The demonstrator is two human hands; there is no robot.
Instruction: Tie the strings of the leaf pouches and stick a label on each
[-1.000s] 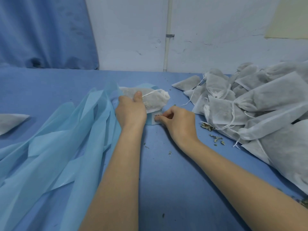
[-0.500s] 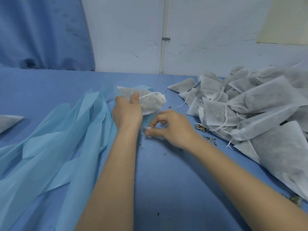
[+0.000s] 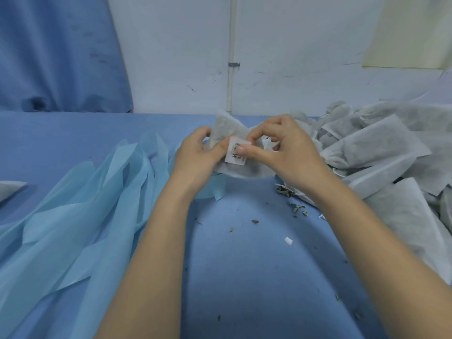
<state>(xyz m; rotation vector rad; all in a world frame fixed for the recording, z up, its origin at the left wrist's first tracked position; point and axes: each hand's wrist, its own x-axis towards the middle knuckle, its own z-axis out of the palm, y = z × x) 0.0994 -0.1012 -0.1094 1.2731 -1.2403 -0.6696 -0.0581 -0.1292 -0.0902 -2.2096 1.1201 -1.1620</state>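
Both hands' grip on labelled pouch (image 3: 234,145)

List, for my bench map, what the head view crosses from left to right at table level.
White pouch corner → light blue sheets → left hand → barcode label → right hand → pile of pouches.

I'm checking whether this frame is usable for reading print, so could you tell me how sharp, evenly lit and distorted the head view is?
Head view: soft, even light, no glare and only faint shadows under the forearms; wide-angle bending curves the wall pipe and the frame edges; the label between the left hand and right hand shows barcode lines, but its text is too small to read.
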